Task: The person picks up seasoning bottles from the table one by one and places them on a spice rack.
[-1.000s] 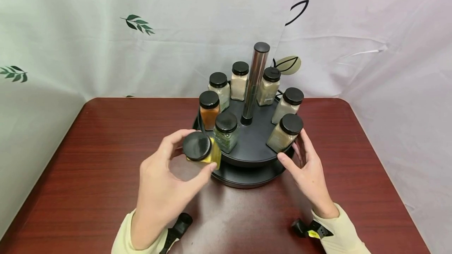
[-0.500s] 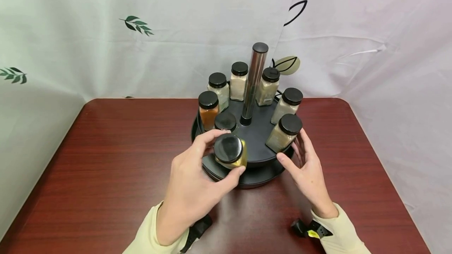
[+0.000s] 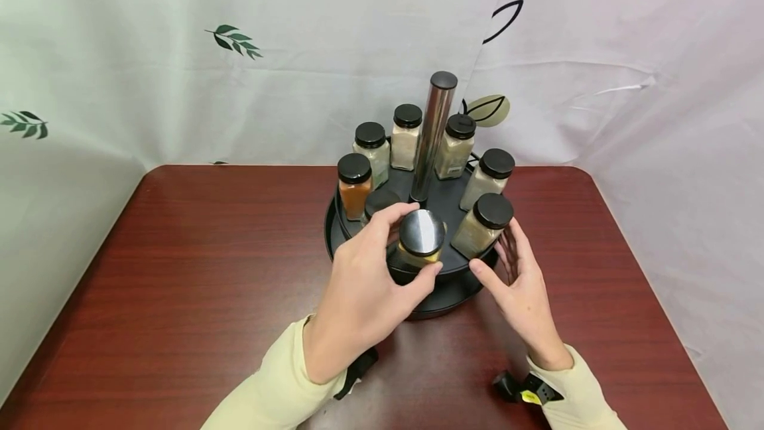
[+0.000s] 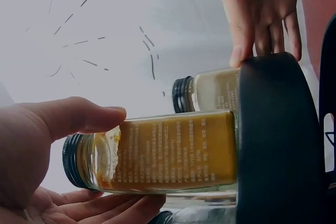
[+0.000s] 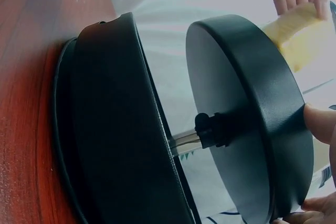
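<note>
In the head view my left hand (image 3: pixel 373 277) holds a square glass spice jar (image 3: pixel 421 237) with a black lid, thumb on one side and fingers on the other. The left wrist view shows the jar's yellow powder (image 4: pixel 173 150) and printed label; its base is at the upper tier's rim (image 4: pixel 278 129). Whether it rests on the tier is hidden. My right hand (image 3: pixel 522 290) touches that rim with thumb and fingers spread, beside a jar of greyish-tan powder (image 3: pixel 474 234). The two-tier black spice rack (image 3: pixel 442 290) has a shiny central post (image 3: pixel 434 138).
Several other black-lidded jars ring the upper tier, including an orange one (image 3: pixel 355 194) and one (image 3: pixel 381 203) partly behind my left hand. The rack stands on a reddish-brown table (image 3: pixel 209 271). Behind hangs a white cloth (image 3: pixel 334 32) with leaf prints.
My left hand has carried the yellow jar rightward, from the rack's left front to the front of the upper tier. It now covers part of the green jar. My right hand stays put.
</note>
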Demonstrator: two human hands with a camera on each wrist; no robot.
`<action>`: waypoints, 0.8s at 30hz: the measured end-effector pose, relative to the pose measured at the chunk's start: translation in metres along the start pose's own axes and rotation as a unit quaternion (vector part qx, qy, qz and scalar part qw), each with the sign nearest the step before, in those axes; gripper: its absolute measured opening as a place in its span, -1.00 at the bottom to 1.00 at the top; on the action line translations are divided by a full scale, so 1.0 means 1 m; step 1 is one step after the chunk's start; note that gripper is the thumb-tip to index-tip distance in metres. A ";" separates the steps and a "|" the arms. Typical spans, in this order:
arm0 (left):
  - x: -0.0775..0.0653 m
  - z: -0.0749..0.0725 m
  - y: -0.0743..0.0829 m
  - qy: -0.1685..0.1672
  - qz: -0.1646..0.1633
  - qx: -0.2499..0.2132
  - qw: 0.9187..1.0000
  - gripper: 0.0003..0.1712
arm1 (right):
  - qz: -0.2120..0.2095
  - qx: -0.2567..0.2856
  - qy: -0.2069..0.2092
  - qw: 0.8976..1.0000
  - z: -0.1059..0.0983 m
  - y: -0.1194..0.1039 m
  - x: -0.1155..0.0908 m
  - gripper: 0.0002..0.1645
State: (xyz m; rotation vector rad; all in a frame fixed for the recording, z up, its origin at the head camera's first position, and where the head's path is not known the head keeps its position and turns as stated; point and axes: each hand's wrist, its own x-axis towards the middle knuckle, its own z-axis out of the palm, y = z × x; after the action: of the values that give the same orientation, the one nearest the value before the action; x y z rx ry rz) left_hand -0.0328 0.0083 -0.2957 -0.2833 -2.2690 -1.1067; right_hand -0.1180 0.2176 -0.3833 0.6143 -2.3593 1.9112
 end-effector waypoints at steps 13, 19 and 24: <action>0.001 0.028 -0.007 0.011 0.000 0.077 0.997 -0.25 | 0.001 -0.004 -0.006 1.000 -0.001 0.001 0.000 0.01; 0.000 0.035 -0.008 0.008 -0.011 0.079 0.997 -0.26 | 0.002 0.002 -0.006 1.000 -0.001 0.001 0.000 0.01; -0.002 0.040 -0.009 0.011 -0.029 0.086 0.996 -0.26 | 0.004 -0.002 -0.007 1.000 -0.001 0.001 0.000 0.01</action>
State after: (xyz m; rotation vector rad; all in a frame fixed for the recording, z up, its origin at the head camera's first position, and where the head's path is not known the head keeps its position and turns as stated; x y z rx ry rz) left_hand -0.0521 0.0340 -0.3215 -0.1363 -2.3483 -0.9309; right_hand -0.1184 0.2185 -0.3845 0.6215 -2.3762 1.9122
